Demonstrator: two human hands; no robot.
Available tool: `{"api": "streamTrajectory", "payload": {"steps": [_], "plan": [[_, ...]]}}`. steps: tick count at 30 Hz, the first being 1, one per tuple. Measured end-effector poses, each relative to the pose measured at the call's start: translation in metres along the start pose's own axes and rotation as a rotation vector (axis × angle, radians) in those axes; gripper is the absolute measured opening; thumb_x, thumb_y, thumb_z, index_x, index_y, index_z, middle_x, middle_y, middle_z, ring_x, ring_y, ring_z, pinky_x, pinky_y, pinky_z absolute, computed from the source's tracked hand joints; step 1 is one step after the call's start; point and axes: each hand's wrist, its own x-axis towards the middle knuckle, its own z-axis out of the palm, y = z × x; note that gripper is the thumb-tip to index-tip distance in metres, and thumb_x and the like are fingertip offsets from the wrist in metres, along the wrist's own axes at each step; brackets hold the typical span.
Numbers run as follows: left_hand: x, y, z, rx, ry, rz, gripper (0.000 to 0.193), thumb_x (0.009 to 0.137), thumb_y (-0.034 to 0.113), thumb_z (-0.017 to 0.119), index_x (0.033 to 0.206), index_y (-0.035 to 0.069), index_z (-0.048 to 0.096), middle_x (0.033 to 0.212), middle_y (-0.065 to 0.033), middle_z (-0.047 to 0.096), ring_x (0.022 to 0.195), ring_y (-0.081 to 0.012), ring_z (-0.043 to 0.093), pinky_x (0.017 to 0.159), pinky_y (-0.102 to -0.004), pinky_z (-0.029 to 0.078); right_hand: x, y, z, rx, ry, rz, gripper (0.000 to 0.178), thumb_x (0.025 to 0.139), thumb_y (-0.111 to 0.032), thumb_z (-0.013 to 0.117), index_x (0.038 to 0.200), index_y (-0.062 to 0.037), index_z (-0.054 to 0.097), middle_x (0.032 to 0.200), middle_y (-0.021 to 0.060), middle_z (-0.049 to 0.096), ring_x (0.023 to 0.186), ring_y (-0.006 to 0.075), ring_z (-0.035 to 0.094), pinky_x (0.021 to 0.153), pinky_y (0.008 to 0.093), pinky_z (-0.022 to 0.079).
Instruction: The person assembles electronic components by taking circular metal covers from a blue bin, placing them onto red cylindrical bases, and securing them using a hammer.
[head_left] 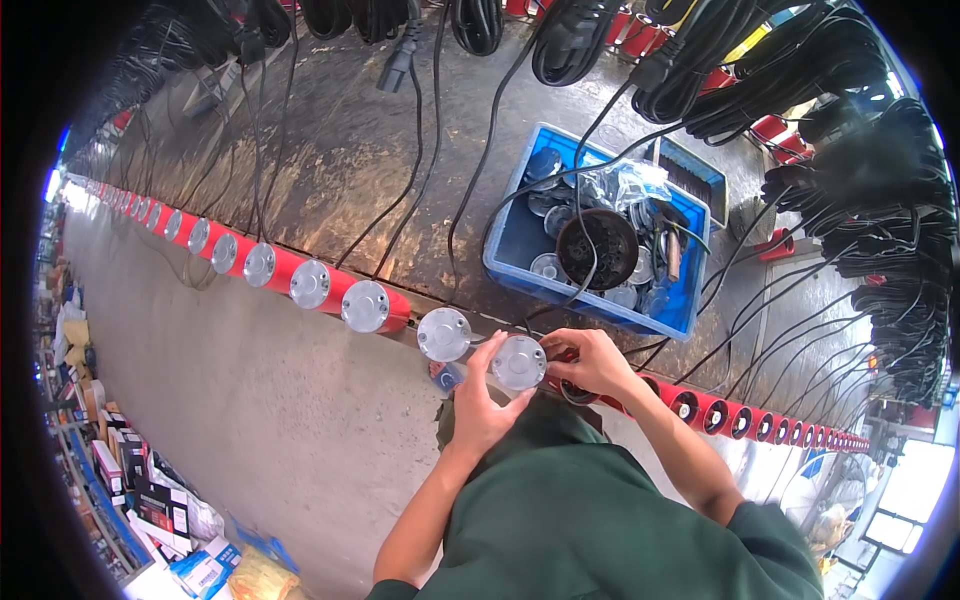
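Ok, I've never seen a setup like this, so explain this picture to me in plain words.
There is no robot here, just a person's two bare hands. The one picture comes from a wide fisheye camera worn on the head and looking down, so straight edges bend. The left hand holds a clear round cover between thumb and fingers; the right hand has its fingertips at the cover's right edge, though its grip is hard to make out. On the worn workbench sits a blue plastic tray with more clear discs and a dark round bowl. Black power cables hang in coils along the far side. Red cylinders line the near edge: covered toward the left, open-ended toward the right.
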Motion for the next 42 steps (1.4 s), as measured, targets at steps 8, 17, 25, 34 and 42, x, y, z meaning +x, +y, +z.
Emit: {"api": "streamTrajectory", "payload": {"steps": [8, 17, 25, 34, 42], "plan": [[0.001, 0.002, 0.000, 0.010, -0.011, -0.015, 0.085, 0.079, 0.006, 0.089, 0.152, 0.004, 0.046, 0.156, -0.0196, 0.056, 0.141, -0.0364, 0.059, 0.115, -0.0435, 0.050, 0.001, 0.013, 0.004, 0.104, 0.020, 0.004, 0.035, 0.088, -0.011, 0.079, 0.120, 0.0012, 0.075, 0.102, 0.0130, 0.082, 0.094, 0.0185, 0.079, 0.089, 0.0330, 0.061], [0.004, 0.005, -0.002, 0.165, -0.034, 0.068, 0.065, 0.078, 0.008, 0.090, 0.136, 0.001, 0.062, 0.153, -0.0214, 0.059, 0.139, -0.0404, 0.060, 0.112, -0.0462, 0.052, 0.002, 0.018, 0.003, 0.112, 0.016, -0.035, 0.035, 0.088, -0.014, 0.079, 0.120, 0.0001, 0.075, 0.101, 0.0145, 0.082, 0.090, 0.0210, 0.080, 0.085, 0.0337, 0.062], [0.004, -0.007, -0.005, 0.224, -0.052, 0.112, 0.060, 0.075, 0.009, 0.091, 0.129, -0.001, 0.068, 0.154, -0.0225, 0.058, 0.141, -0.0404, 0.058, 0.112, -0.0460, 0.052, 0.002, 0.005, -0.005, 0.205, -0.072, 0.078, 0.032, 0.099, -0.014, 0.072, 0.127, 0.0030, 0.070, 0.113, 0.0143, 0.080, 0.103, 0.0180, 0.075, 0.093, 0.0337, 0.058], [-0.009, -0.026, 0.002, -0.203, -0.001, -0.302, 0.085, 0.084, 0.017, 0.089, 0.153, -0.003, 0.045, 0.152, -0.0219, 0.056, 0.137, -0.0337, 0.059, 0.115, -0.0450, 0.047, 0.054, -0.028, 0.047, -0.156, 0.251, -0.133, 0.031, 0.100, -0.027, 0.069, 0.114, -0.0007, 0.075, 0.104, 0.0173, 0.077, 0.103, 0.0356, 0.073, 0.092, 0.0451, 0.057], [-0.010, -0.075, 0.026, -0.475, -0.010, -0.484, 0.096, 0.080, 0.015, 0.093, 0.157, -0.001, 0.038, 0.149, -0.0157, 0.049, 0.140, -0.0266, 0.050, 0.116, -0.0428, 0.045, 0.087, -0.020, 0.069, -0.254, 0.258, 0.147, 0.029, 0.092, -0.026, 0.066, 0.102, -0.0017, 0.077, 0.094, 0.0186, 0.078, 0.090, 0.0393, 0.075, 0.082, 0.0436, 0.059]]}}
